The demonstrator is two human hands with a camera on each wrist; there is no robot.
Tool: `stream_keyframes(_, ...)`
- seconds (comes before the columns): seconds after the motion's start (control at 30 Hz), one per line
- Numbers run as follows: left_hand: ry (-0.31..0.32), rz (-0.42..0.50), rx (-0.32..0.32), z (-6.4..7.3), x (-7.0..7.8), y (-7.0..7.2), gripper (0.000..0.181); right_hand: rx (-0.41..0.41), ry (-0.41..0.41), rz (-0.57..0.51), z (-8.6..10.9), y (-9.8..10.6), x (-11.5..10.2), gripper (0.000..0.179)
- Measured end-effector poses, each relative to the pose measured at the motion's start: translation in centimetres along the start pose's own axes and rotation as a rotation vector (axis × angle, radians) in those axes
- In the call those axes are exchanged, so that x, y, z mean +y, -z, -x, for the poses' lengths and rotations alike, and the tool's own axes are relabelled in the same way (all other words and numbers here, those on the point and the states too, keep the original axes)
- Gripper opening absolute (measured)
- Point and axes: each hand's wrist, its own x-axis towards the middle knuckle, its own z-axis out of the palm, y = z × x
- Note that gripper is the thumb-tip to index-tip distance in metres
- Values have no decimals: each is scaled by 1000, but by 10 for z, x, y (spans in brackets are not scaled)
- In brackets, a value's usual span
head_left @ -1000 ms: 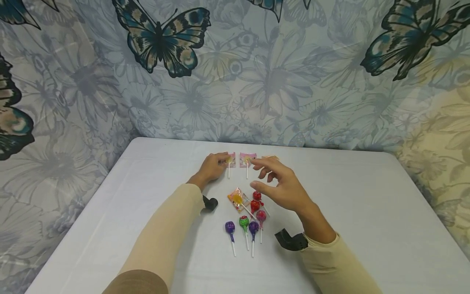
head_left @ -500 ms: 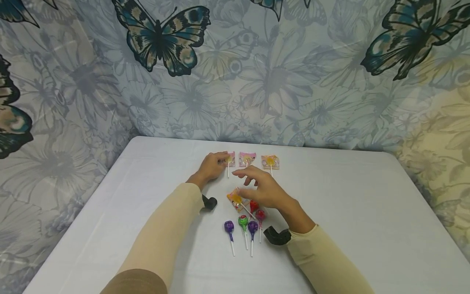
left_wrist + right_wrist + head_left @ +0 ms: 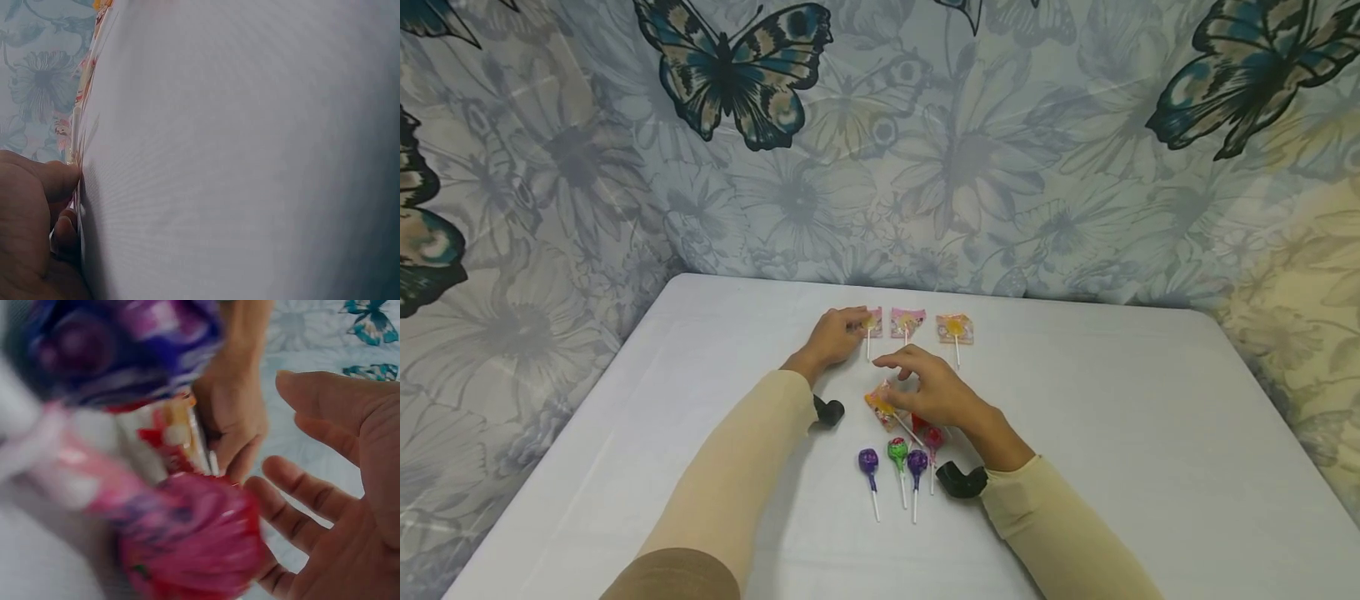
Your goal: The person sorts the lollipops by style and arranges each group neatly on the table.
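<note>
Head | 4 flat-wrapped lollipops (image 3: 955, 328) | 2 purple lollipops (image 3: 868, 460) | 1 green lollipop (image 3: 897, 450)

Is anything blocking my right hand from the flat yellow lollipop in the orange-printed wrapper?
Nothing visible. Your right hand overlaps the flat yellow lollipop in the head view; contact is unclear. A round, red lollipop lies by its stick, not between.

The left sleeve (image 3: 722, 467) is beige with a brown section (image 3: 673, 575) higher up; the right sleeve (image 3: 1063, 529) is also beige. A rounded black piece (image 3: 829, 412) shows at the left cuff (image 3: 792, 385), a curved black piece (image 3: 959, 481) at the right cuff (image 3: 1018, 475). Both hands (image 3: 837, 337) are bare.
</note>
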Motion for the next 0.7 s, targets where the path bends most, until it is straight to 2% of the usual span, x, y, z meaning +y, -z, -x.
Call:
stream_keyframes(0.47,27,11,-4,1,1,0,37,-57,-47,72,3,-9,7,42)
stream_keyframes(0.7,22,-2,-3,1,0,1,37,-61,-32,112,3,-12,8,45)
